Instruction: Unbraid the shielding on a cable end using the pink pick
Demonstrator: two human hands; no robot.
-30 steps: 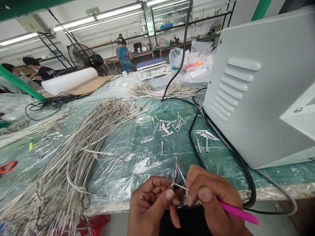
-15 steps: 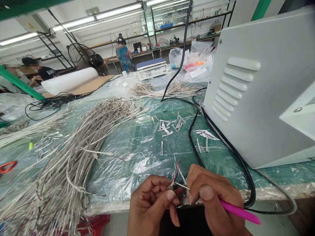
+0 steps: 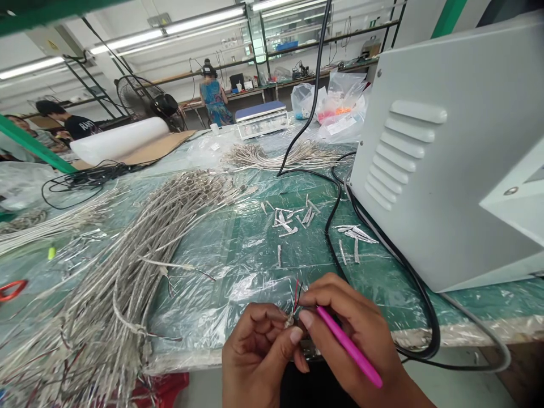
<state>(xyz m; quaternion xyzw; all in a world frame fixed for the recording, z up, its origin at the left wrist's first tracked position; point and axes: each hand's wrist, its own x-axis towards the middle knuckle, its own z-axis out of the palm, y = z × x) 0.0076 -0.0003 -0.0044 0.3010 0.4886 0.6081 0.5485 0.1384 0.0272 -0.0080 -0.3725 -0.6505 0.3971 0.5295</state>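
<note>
My left hand (image 3: 263, 345) pinches the stripped end of a cable (image 3: 289, 321) between thumb and fingers. Thin red, black and pale wires (image 3: 296, 294) fan upward from that end. Close against it on the right, my right hand (image 3: 348, 334) is closed around a slim pink-handled tool (image 3: 351, 347), its handle slanting down to the right. The tool's tip is hidden by my fingers. Thumb and fingertips of that hand are right at the wires; whether they pinch one I cannot tell.
A thick bundle of braided cables (image 3: 148, 243) lies on the left of the plastic-covered table. Silvery foil scraps (image 3: 283, 220) are scattered ahead. A grey metal machine (image 3: 429, 226) and a black cord (image 3: 334, 226) stand on the right. Orange scissor handles (image 3: 12, 289) show far left.
My right hand has moved left to the wires, and the pink handle has swung steeper. The thin metal tip seen before is now hidden. My left hand still grips the cable.
</note>
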